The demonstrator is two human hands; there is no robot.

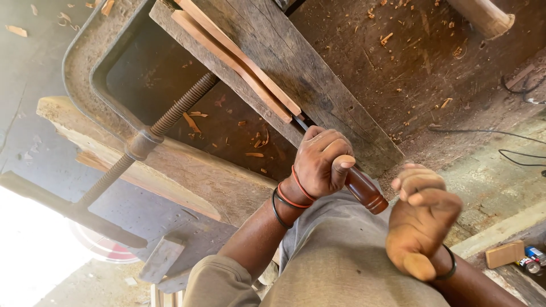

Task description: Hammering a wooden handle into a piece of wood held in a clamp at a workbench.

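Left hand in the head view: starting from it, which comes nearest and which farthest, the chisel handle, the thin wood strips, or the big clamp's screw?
1. Chisel handle: in the left hand's own grip, lower right of it.
2. Thin wood strips: up and left, along the plank edge.
3. Clamp screw: farther left, running down toward the crossbar.

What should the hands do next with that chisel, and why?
Probably the right hand, open just behind the handle's end, strikes the chisel. The left hand grips it, blade against the thin wood strip on the plank.
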